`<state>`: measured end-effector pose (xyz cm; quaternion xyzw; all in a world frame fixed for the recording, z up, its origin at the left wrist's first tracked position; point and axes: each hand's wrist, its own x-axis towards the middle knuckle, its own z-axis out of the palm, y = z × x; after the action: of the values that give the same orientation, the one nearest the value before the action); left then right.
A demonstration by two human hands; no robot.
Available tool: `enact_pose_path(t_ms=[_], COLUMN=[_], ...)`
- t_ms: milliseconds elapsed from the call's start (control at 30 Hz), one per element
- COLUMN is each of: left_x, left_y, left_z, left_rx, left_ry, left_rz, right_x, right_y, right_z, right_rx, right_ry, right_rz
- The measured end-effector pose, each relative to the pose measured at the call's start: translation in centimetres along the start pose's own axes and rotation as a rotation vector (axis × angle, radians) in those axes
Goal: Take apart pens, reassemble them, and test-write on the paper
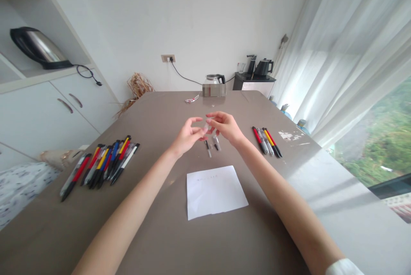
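My left hand (189, 135) and my right hand (224, 125) meet above the middle of the table, fingers bent. Between their fingertips is a small clear piece (207, 124), pinched from both sides; its exact kind is too small to make out. Just below the hands, a thin pen refill (209, 150) with a dark end lies on the table. Beside it is a clear pen barrel (217, 142) with a dark grip, partly under my right hand. Nearer to me lies a white sheet of paper (215, 192) with a faint line of writing.
Several red, yellow, blue and clear pens (102, 161) lie at the left of the brown table (154, 236). A smaller row of pens (267, 141) is at the right. A box (214, 91), a crumpled wrapper (192, 99) and a glass kettle (213, 79) are at the far end.
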<state>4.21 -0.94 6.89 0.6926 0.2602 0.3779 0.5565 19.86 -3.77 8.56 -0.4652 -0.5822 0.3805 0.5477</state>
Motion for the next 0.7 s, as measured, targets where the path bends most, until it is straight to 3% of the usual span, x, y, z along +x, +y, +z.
enact_pose_path(t_ms=[133, 200, 267, 333, 500, 700], left_x=[-0.7, -0.9, -1.0, -0.9, -0.2, 0.6], left_y=[1.6, 2.0, 2.1, 2.0, 1.4, -0.1], left_z=[-0.4, -0.3, -0.1, 0.2, 0.3, -1.0], left_rx=[0.432, 0.67, 0.76, 0.688, 0.156, -0.07], left_ry=[0.108, 0.19, 0.251, 0.293, 0.328, 0.204], left_rz=[0.29, 0.38, 0.411, 0.413, 0.314, 0.15], right_x=[0.0, 0.0, 0.0, -0.2, -0.6, -0.3], right_y=[-0.1, 0.2, 0.4, 0.6, 0.1, 0.3], right_z=[-0.3, -0.1, 0.3, 0.7, 1.1, 0.6], right_rx=[0.193, 0.303, 0.382, 0.399, 0.254, -0.084], right_ry=[0.055, -0.001, -0.076, -0.146, -0.337, -0.24], right_rz=[0.163, 0.244, 0.305, 0.359, 0.388, 0.249])
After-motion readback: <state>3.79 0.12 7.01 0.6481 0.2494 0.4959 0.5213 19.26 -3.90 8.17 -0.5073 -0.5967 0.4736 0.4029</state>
